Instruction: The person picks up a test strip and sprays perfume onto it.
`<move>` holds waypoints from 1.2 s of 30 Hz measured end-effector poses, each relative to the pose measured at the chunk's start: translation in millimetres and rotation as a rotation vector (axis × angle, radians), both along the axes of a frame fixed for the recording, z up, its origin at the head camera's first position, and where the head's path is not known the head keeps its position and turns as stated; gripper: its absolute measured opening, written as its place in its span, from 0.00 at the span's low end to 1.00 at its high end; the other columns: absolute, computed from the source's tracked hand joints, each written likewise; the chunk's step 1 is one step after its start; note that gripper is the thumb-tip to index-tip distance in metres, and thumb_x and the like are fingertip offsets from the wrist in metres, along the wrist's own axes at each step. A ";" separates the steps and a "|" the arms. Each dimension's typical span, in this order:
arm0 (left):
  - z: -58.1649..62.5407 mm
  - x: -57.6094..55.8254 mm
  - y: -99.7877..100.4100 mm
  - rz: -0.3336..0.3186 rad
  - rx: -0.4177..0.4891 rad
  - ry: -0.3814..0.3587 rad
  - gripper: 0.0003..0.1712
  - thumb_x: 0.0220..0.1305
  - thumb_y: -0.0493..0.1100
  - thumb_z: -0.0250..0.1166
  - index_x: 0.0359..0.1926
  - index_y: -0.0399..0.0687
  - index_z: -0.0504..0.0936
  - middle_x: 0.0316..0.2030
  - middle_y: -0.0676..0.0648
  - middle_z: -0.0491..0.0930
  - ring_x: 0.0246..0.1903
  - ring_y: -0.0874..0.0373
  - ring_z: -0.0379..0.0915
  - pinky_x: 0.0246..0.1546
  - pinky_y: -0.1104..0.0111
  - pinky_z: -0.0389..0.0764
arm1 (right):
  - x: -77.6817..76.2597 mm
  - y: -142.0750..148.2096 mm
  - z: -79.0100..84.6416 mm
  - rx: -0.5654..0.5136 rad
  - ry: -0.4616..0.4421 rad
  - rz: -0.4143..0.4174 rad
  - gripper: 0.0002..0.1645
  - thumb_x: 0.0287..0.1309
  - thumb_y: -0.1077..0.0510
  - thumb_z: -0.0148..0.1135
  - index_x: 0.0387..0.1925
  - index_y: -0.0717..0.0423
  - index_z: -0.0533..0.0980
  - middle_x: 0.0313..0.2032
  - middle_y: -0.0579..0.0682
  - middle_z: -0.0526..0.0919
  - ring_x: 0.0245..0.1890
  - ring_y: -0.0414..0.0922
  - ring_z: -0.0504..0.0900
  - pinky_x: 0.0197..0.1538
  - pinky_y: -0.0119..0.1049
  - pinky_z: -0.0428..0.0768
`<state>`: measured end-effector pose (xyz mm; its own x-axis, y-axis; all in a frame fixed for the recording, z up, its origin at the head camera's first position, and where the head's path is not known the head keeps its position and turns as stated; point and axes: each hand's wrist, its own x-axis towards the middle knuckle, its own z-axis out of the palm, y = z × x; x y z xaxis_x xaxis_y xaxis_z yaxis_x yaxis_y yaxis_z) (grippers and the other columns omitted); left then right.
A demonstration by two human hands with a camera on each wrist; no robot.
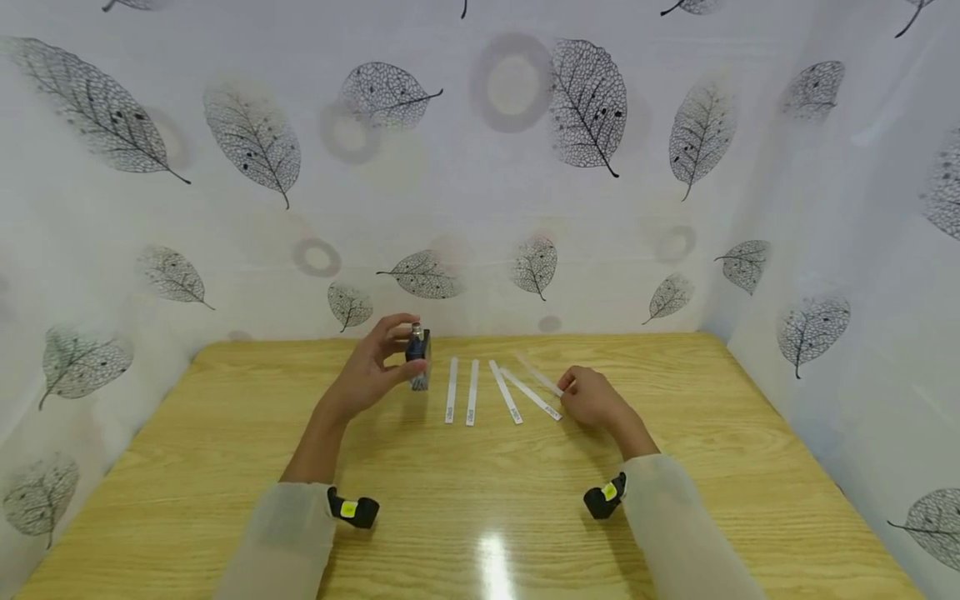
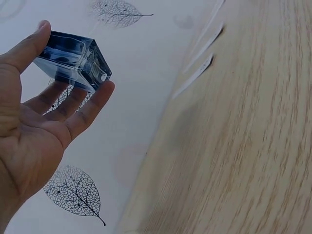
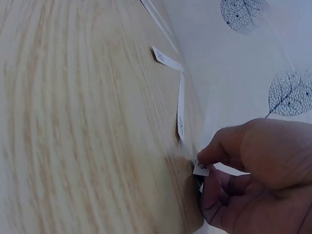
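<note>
Occupying the grip of the left hand (image 1: 372, 368), a dark-blue rectangular glass bottle (image 2: 73, 53) is held above the yellow wood-grain table (image 1: 450, 500). The right hand (image 1: 594, 397) pinches a narrow white paper strip (image 1: 538, 373); four similar labelled strips (image 1: 472, 393) lie between both hands.

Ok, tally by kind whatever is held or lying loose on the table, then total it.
Bottle: 1, in the left hand
Strips: 5, with 4 on the table and 1 in the right hand
Total: 6
</note>
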<state>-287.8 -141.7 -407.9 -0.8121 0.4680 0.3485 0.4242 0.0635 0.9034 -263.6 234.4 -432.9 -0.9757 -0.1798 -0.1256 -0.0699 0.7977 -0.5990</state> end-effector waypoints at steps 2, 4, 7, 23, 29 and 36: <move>-1.1 -0.3 1.0 -0.015 0.012 0.001 0.34 0.70 0.34 0.67 0.71 0.56 0.64 0.65 0.33 0.67 0.60 0.38 0.71 0.47 0.60 0.85 | -0.3 2.8 -0.5 -0.044 0.004 -0.015 0.10 0.68 0.65 0.53 0.47 0.65 0.75 0.44 0.63 0.81 0.38 0.52 0.80 0.41 0.46 0.78; -2.0 -0.3 1.9 -0.023 0.022 -0.003 0.33 0.70 0.33 0.66 0.70 0.55 0.63 0.63 0.33 0.67 0.59 0.40 0.71 0.47 0.60 0.85 | -1.8 4.1 -1.1 -0.089 0.014 -0.016 0.10 0.69 0.64 0.52 0.48 0.65 0.73 0.43 0.62 0.81 0.36 0.51 0.79 0.39 0.44 0.76; -2.7 0.5 2.8 -0.027 0.029 -0.013 0.33 0.70 0.33 0.66 0.69 0.54 0.62 0.62 0.32 0.67 0.58 0.41 0.72 0.46 0.61 0.85 | -5.8 3.1 -2.4 -0.171 0.024 -0.011 0.10 0.71 0.64 0.50 0.50 0.64 0.71 0.40 0.60 0.79 0.33 0.48 0.76 0.37 0.40 0.74; 1.4 4.4 6.2 -0.026 -0.048 0.006 0.32 0.73 0.37 0.64 0.71 0.58 0.62 0.64 0.35 0.67 0.58 0.41 0.70 0.47 0.61 0.85 | -7.6 -36.8 10.7 -0.596 0.103 -0.081 0.20 0.74 0.66 0.50 0.64 0.67 0.71 0.43 0.61 0.74 0.43 0.63 0.80 0.47 0.52 0.83; 3.8 7.2 9.6 0.003 -0.092 0.020 0.32 0.73 0.40 0.66 0.70 0.64 0.63 0.64 0.38 0.68 0.59 0.42 0.71 0.45 0.60 0.85 | 2.4 -62.7 18.4 -0.697 0.141 -0.099 0.16 0.71 0.68 0.53 0.57 0.68 0.76 0.36 0.55 0.75 0.34 0.51 0.80 0.37 0.38 0.81; 8.4 9.2 15.7 0.060 -0.194 0.084 0.31 0.72 0.47 0.67 0.69 0.68 0.63 0.60 0.41 0.71 0.57 0.44 0.74 0.44 0.60 0.84 | 12.4 -81.0 26.5 -0.725 0.172 -0.109 0.13 0.68 0.68 0.57 0.52 0.68 0.79 0.32 0.53 0.75 0.32 0.55 0.79 0.32 0.35 0.78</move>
<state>-278.6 -126.1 -399.5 -0.8125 0.4847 0.3239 0.4873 0.2598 0.8337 -251.2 153.3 -406.4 -0.9878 -0.0610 0.1432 -0.1531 0.2151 -0.9645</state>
